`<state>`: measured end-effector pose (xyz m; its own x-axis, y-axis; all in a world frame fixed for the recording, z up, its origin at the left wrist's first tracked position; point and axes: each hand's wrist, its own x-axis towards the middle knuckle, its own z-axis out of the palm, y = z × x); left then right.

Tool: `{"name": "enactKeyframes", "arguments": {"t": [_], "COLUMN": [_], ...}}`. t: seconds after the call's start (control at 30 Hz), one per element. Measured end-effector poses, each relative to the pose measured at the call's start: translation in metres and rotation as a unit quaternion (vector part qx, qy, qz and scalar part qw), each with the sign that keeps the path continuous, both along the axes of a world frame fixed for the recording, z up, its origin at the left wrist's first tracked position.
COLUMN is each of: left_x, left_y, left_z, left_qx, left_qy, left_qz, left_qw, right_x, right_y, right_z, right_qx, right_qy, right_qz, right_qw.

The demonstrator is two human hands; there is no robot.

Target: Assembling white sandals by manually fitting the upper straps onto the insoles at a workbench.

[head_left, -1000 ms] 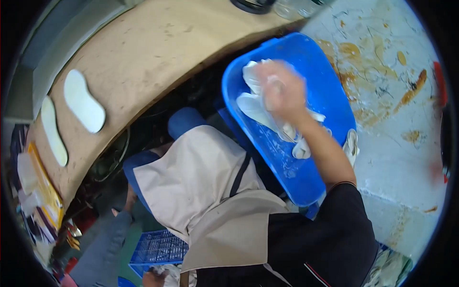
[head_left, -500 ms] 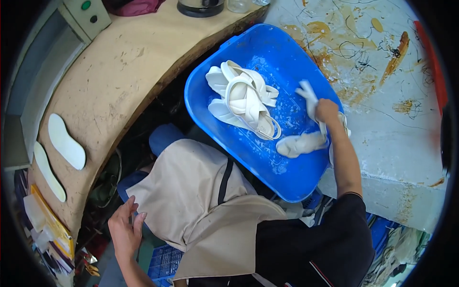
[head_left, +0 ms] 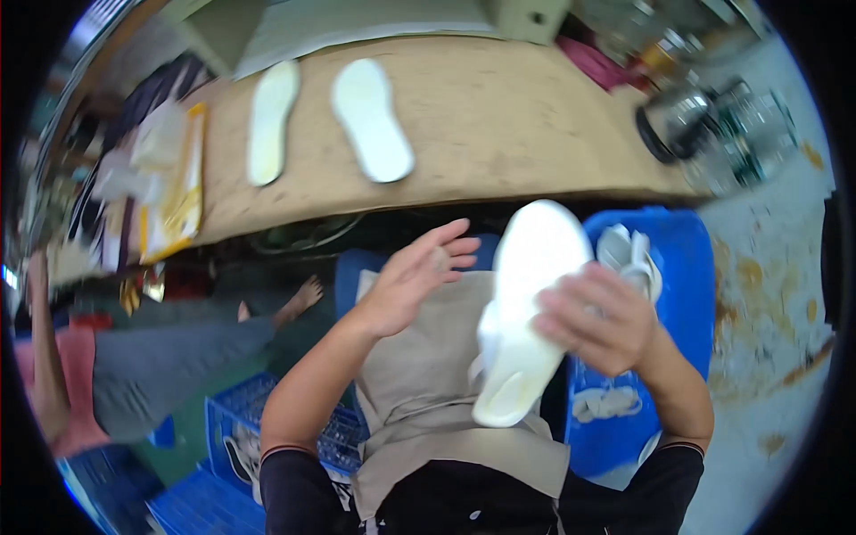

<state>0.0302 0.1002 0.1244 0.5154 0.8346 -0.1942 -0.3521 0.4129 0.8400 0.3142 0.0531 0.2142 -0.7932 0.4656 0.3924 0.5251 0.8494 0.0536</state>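
Observation:
My right hand point(head_left: 606, 321) is closed round the side of a white sandal point(head_left: 535, 241), held over my lap with its pale, flat underside toward me. Part of its upper shows as a white bulge along the left edge. To the left, my left hand point(head_left: 410, 281) is held up with fingers apart, near the sandal but not touching it. At my right stands a blue tub point(head_left: 697, 276), with more white sandals point(head_left: 637, 259) at its far end and a pale, crumpled piece point(head_left: 608, 404) nearer me. My right arm covers part of the tub.
A brown-covered bench point(head_left: 481, 125) runs across ahead, bearing two white sole-shaped pieces point(head_left: 373, 120). A glass pot point(head_left: 673, 120) and jars point(head_left: 758, 134) stand at its right end. Another person point(head_left: 169, 366) sits at left, near blue crates point(head_left: 214, 428). A beige apron point(head_left: 410, 374) covers my lap.
My right hand has come out of the tub and now holds a sandal over my lap. My left hand has risen toward it. The view has turned left to face the bench.

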Motion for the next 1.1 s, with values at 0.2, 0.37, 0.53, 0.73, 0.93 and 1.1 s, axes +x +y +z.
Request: {"name": "enactKeyframes", "arguments": {"t": [0.2, 0.37, 0.53, 0.73, 0.93, 1.1], "left_x": [-0.064, -0.088, -0.071, -0.091, -0.068, -0.018], "left_y": [-0.034, -0.058, -0.049, -0.06, -0.052, -0.051], "left_z": [-0.004, -0.012, -0.021, -0.005, 0.023, 0.036], "left_qx": [0.143, 0.065, 0.246, 0.154, 0.143, 0.137], "left_qy": [0.227, 0.332, 0.418, 0.372, 0.234, 0.166], "left_qz": [0.072, 0.284, 0.283, 0.263, 0.312, 0.33], "left_qw": [0.961, 0.897, 0.827, 0.877, 0.91, 0.919], "right_x": [-0.123, -0.185, -0.211, -0.105, -0.008, 0.0], "right_y": [0.061, 0.17, 0.242, 0.139, 0.022, -0.013], "right_z": [-0.028, -0.06, -0.061, -0.055, -0.034, -0.044], "right_qx": [-0.087, -0.116, -0.139, -0.282, -0.623, -0.64], "right_qy": [0.039, 0.124, 0.015, 0.206, 0.569, 0.671], "right_qz": [0.173, -0.138, -0.352, -0.136, -0.148, -0.051], "right_qw": [0.98, 0.976, 0.925, 0.927, 0.516, 0.371]}}
